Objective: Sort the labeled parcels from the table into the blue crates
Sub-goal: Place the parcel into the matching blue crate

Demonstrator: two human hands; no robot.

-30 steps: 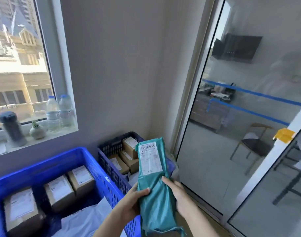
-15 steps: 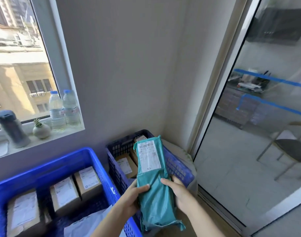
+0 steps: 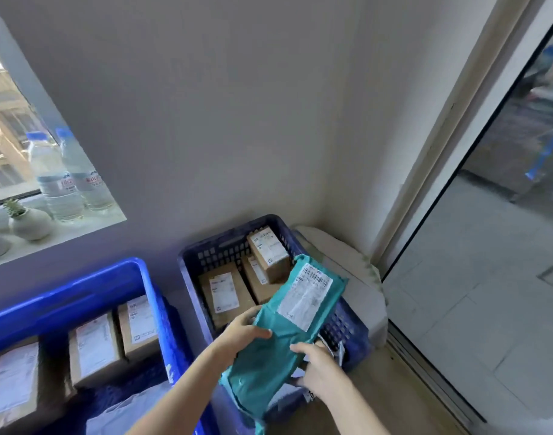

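Both hands' fingers (image 3: 262,332) clamped on teal parcel (image 3: 278,337) (label up) above dark blue crate (image 3: 206,249)

teal poly mailer (image 3: 268,350) w/ white label (image 3: 306,296), black barcode. dark navy crate (image 3: 225,246), lattice-pattern walls. bright blue crate (image 3: 80,287). brown cardboard boxes (image 3: 268,257) w/ white labels in both. clear bottles (image 3: 65,183), blue caps, red-print labels. white pot (image 3: 28,222), green plant. wall grey-white.
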